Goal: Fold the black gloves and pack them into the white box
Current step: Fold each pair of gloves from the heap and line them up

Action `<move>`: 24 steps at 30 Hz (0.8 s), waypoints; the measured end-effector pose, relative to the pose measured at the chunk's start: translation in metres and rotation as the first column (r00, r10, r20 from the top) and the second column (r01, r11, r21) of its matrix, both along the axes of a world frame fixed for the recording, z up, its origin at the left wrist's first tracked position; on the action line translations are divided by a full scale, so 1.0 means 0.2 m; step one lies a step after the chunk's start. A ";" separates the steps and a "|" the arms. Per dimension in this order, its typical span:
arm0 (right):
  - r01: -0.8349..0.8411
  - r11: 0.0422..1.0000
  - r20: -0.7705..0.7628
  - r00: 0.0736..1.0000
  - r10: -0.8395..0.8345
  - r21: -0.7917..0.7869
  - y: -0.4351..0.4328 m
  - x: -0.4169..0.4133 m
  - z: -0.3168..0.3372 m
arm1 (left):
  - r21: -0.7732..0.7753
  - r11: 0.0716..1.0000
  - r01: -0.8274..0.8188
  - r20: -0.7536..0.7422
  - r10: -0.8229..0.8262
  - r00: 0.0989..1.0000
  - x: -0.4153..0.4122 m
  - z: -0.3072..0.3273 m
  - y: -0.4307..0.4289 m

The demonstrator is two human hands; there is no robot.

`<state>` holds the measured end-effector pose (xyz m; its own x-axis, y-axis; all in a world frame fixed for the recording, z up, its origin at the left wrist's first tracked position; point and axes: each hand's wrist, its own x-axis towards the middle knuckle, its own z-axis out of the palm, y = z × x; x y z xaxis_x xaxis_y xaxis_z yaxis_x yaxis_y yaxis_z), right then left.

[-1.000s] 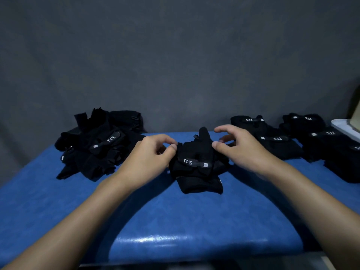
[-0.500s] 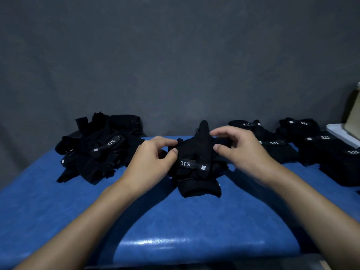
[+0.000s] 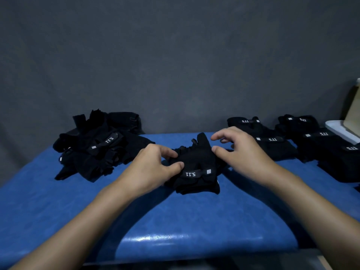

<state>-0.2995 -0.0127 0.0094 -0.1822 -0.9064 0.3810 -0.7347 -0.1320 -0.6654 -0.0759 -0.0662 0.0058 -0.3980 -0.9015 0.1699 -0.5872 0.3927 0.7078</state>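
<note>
A pair of black gloves (image 3: 196, 164) with a white "5.11" strap lies in the middle of the blue table (image 3: 175, 221), one finger sticking up at the back. My left hand (image 3: 153, 170) pinches the pair's left edge between thumb and fingers. My right hand (image 3: 243, 151) hovers at the pair's right side with curled fingers; its thumb tip touches the fabric. The white box (image 3: 340, 131) shows at the far right edge, mostly cut off.
A loose heap of black gloves (image 3: 97, 147) lies at the back left. Several folded pairs (image 3: 272, 141) and more folded pairs (image 3: 327, 147) lie in rows at the back right. A beige panel (image 3: 352, 114) stands over the box. A grey backdrop hangs behind the table.
The glove pair has been pressed flatter and lies lower on the table. My right hand has opened slightly and lifted off the pair's top. My left hand keeps its pinch.
</note>
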 end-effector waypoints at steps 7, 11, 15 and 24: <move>0.082 0.996 -0.225 0.971 -0.075 0.022 0.07 0.04 0.01 | -0.040 0.998 0.054 0.064 -0.051 0.997 0.01 0.01 0.00; 0.085 0.996 -0.305 0.949 -0.080 0.005 0.11 0.03 0.00 | -0.008 0.997 0.073 0.031 -0.072 0.997 0.02 -0.01 -0.02; 0.006 0.999 -0.306 0.952 0.009 0.048 0.12 0.04 -0.03 | 0.023 0.995 0.099 0.060 -0.100 0.993 0.01 -0.02 -0.03; -0.076 0.993 -0.147 0.985 0.089 0.095 0.04 0.03 -0.06 | -0.056 0.991 0.124 0.103 -0.118 0.988 0.02 -0.02 -0.03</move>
